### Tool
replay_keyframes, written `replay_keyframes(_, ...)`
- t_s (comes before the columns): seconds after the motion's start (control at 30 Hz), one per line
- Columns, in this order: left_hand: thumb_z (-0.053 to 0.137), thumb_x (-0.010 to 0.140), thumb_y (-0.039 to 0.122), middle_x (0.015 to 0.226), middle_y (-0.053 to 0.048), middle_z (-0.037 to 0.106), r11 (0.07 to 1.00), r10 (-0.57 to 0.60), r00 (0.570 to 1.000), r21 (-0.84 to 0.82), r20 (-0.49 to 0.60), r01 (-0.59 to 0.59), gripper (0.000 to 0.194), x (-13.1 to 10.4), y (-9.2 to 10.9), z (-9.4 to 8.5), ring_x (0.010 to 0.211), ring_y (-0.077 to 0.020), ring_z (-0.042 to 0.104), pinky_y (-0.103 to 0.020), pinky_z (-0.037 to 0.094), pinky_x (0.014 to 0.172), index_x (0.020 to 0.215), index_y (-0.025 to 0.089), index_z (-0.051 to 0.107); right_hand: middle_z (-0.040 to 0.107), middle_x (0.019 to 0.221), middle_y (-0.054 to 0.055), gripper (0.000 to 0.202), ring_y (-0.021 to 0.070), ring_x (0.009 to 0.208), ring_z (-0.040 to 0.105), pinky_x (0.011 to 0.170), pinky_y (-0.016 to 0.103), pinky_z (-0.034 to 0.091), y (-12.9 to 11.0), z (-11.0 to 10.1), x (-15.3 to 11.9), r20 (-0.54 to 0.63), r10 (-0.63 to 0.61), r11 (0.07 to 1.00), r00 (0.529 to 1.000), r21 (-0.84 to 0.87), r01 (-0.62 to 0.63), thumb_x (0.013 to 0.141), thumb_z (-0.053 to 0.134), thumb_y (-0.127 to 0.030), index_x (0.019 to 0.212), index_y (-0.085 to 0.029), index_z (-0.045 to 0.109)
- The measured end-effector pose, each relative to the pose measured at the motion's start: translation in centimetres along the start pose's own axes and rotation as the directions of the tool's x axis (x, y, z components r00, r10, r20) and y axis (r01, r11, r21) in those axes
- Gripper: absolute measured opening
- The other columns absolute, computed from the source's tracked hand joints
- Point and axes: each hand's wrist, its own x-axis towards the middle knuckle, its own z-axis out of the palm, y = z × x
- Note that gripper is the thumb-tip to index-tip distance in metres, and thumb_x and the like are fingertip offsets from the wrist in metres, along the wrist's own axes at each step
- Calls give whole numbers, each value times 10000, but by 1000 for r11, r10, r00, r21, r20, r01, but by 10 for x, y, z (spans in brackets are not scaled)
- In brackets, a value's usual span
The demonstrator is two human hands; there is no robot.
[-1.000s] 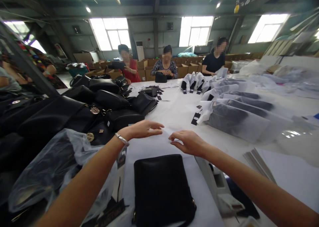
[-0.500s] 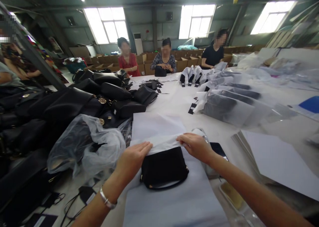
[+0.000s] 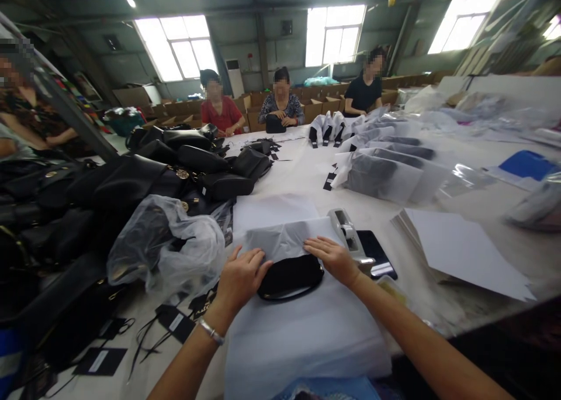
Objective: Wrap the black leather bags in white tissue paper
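A small black handbag (image 3: 291, 278) lies on white tissue paper (image 3: 307, 335) in front of me. A folded flap of the paper (image 3: 280, 240) covers the bag's far part, with black showing faintly through. My left hand (image 3: 243, 278) rests on the flap's left side and the bag's edge, fingers spread. On the right, my right hand (image 3: 333, 261) presses the flap with fingers stretched out flat. Neither hand grips anything. The bag's near side, with its thin strap along the edge, stays uncovered.
Black handbags (image 3: 114, 183) are heaped at left, beside crumpled clear plastic (image 3: 166, 242) and black tags (image 3: 101, 360). Right of the paper are a tape dispenser (image 3: 348, 233), a phone (image 3: 376, 254) and stacked white sheets (image 3: 464, 251). Wrapped bags (image 3: 377, 175) stand farther back. Several people sit opposite.
The paper flap now lies down over the bag's far part. My fingers have gone from pinching its edge to lying flat on it. The view has shifted slightly right.
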Motion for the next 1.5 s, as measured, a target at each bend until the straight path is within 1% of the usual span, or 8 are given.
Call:
replay_keyframes(0.1, 426, 995, 407, 1398, -116, 582, 1000, -11, 1000, -15, -20, 11, 411, 20, 16, 1, 1274, -267, 552, -485, 328, 1146, 1304, 190, 588, 651, 1284, 96, 429, 206, 1192, 614, 1045, 452, 502, 0, 2, 0, -5, 18, 1000, 1000, 16, -18, 948, 395, -39, 1257, -210, 638)
replay_keyframes(0.23, 477, 971, 426, 1526, -95, 430, 993, 99, 993, -63, 64, -95, 493, 32, 26, 23, 1430, -292, 354, -507, 304, 1158, 1413, 209, 490, 661, 1270, 91, 480, 207, 1194, 612, 1051, 458, 490, -5, -7, -2, 58, 70, 996, 996, 47, -73, 905, 384, 3, 1239, -216, 651)
replay_keyframes(0.4, 452, 982, 409, 1558, -90, 373, 991, 115, 989, -74, 97, -108, 519, 3, 29, 42, 1471, -299, 258, -536, 218, 1190, 1456, 199, 437, 659, 1268, 63, 340, 206, 1160, 622, 1020, 382, 505, -44, -40, -27, 161, 233, 951, 959, 167, -260, 959, 489, -130, 1220, -260, 663)
replay_keyframes(0.53, 441, 986, 404, 1571, -82, 347, 989, 124, 985, -93, 121, -113, 528, -16, 31, 42, 1482, -296, 225, -541, 199, 1195, 1470, 193, 414, 690, 1157, 46, 332, 193, 1048, 659, 945, 293, 522, -82, -61, -55, 394, 213, 851, 894, 375, -368, 881, 696, -381, 1196, -278, 679)
replay_keyframes(0.67, 443, 986, 409, 1574, -76, 345, 989, 120, 983, -106, 138, -106, 521, -22, 35, 39, 1480, -300, 230, -536, 191, 1195, 1461, 196, 428, 700, 1080, 69, 389, 215, 1002, 649, 909, 316, 510, -99, -59, -72, 502, 163, 835, 849, 388, -390, 805, 767, -434, 1138, -244, 707)
replay_keyframes(0.83, 416, 995, 419, 1547, -77, 401, 984, 93, 988, -162, 120, -73, 558, -21, 37, 34, 1472, -269, 264, -513, 195, 1196, 1503, 202, 340, 704, 973, 37, 209, 189, 932, 641, 843, 280, 499, -98, -46, -73, 545, 169, 837, 821, 360, -412, 839, 741, -374, 996, -235, 739)
replay_keyframes(1.23, 410, 990, 467, 1505, -78, 469, 965, 60, 977, -260, 205, -5, 588, -10, 31, 17, 1446, -248, 326, -465, 249, 1180, 1506, 200, 322, 731, 872, 32, 203, 170, 808, 654, 770, 264, 470, -89, -64, -31, 607, 240, 747, 757, 383, -543, 914, 612, -342, 889, -210, 765)
replay_keyframes(1.5, 299, 955, 639, 1487, -116, 486, 947, 103, 873, -316, 476, 61, 690, 24, 13, -23, 1395, -273, 416, -412, 349, 1125, 1459, 184, 418, 747, 805, 20, 233, 173, 744, 651, 668, 252, 448, -44, -63, 33, 606, 361, 666, 709, 365, -651, 844, 635, -369, 860, -177, 765)
